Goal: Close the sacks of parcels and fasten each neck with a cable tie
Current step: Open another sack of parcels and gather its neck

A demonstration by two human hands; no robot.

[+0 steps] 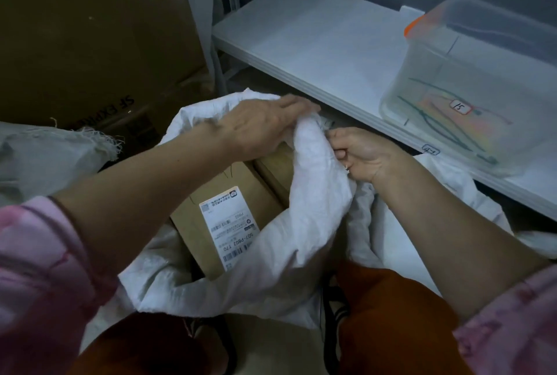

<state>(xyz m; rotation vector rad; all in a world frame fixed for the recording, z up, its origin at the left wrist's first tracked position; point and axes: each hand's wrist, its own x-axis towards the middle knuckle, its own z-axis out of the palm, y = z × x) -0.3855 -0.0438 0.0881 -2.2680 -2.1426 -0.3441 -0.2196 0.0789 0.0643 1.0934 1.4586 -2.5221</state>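
Note:
A white woven sack (301,242) stands open in front of me, between my knees. Inside it lies a brown cardboard parcel (232,187) with a white shipping label. My right hand (364,154) grips a bunched fold of the sack's rim, fingers curled round the cloth. My left hand (259,124) lies across the far part of the rim with fingers stretched out, pressing the cloth toward the right hand. Dark cable ties (437,121) lie in a clear plastic box (470,85) on the shelf at right.
A white metal shelf (316,40) runs along the right, carrying the box. Large brown cartons (90,37) stand at the back left. Another frayed white sack (51,157) lies at the left, and more white sack cloth (470,202) at the right under the shelf.

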